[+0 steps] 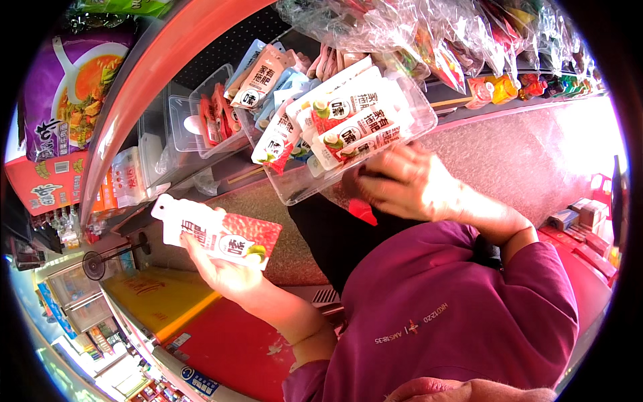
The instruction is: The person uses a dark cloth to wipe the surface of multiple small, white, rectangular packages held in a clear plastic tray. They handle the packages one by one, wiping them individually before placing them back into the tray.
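At the shelf front, a clear tub point(293, 193) of white packets point(365, 124) with red and green print; the packets lie overlapped and slanted, several on top of one another, the upper ones reaching toward the tub's rim. Left hand point(231, 276) well below and to the left of it, closed on one flat packet point(251, 231), white at the hole-punched end, red-patterned at the other, with a green spot near the lower corner; thumb laid across its face, packet held out over the aisle floor, clear of the tub. Right hand point(408, 182) just beside the tub's near right side, fingers curled and motion-blurred; cannot tell whether they touch the plastic or grip anything. Behind the tub, more stock: tan packets point(260, 77) and pale blue packets point(289, 92) packed close, edges up or leaning; what bears them is mostly hidden. To the left, a second clear tub point(182, 127) with red packets point(216, 115) bunched toward its right part. Above right, clear plastic bags point(429, 40) hang over the shelf, their contents hard to make out. Far left, a purple package point(74, 87) with a soup-bowl picture stands above a red box point(52, 186).
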`<state>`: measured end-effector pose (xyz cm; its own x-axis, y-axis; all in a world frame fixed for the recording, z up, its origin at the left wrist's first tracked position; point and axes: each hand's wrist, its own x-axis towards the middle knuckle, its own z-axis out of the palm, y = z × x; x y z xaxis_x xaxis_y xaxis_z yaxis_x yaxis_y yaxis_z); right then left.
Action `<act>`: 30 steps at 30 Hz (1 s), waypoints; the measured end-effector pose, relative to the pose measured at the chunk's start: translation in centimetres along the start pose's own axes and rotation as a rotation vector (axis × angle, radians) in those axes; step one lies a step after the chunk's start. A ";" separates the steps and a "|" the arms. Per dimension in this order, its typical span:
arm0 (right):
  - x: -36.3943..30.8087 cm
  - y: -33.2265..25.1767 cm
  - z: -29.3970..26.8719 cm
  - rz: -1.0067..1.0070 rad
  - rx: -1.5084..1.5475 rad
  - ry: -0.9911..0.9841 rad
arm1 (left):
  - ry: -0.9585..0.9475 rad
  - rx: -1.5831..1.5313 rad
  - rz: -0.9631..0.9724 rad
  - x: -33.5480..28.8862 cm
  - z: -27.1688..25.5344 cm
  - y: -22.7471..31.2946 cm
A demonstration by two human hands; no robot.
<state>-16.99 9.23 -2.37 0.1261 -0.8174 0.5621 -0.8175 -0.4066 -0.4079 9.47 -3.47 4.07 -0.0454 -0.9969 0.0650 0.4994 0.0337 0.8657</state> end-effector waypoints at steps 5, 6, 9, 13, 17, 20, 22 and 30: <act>0.4 3.1 -1.4 0.154 0.051 0.216 | -0.139 0.232 0.042 2.4 1.0 -2.4; 0.4 3.6 -1.5 0.190 0.070 0.227 | -0.080 0.312 0.065 2.7 1.3 -3.6; 0.1 4.8 -1.1 0.265 0.083 0.214 | -0.242 0.490 0.072 4.4 1.5 -5.9; -0.3 5.8 0.0 0.276 0.042 0.162 | -0.316 0.679 0.092 6.1 2.2 -8.0; -0.1 5.8 0.7 0.282 -0.002 0.141 | -0.504 1.322 0.361 7.9 2.6 -9.9; -0.1 5.7 0.8 0.297 -0.018 0.135 | -0.666 1.571 0.372 7.6 3.4 -10.8; -0.1 5.8 0.8 0.296 -0.030 0.126 | -0.725 1.710 0.630 8.5 2.5 -11.9; -0.2 5.9 1.2 0.288 -0.071 0.136 | -0.586 1.649 0.401 7.2 4.1 -9.1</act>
<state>-21.21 6.49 -5.73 -0.1885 -0.8305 0.5241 -0.8464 -0.1333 -0.5156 1.06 -10.63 -1.35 -0.6037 -0.7701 0.2062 -0.7169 0.6376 0.2820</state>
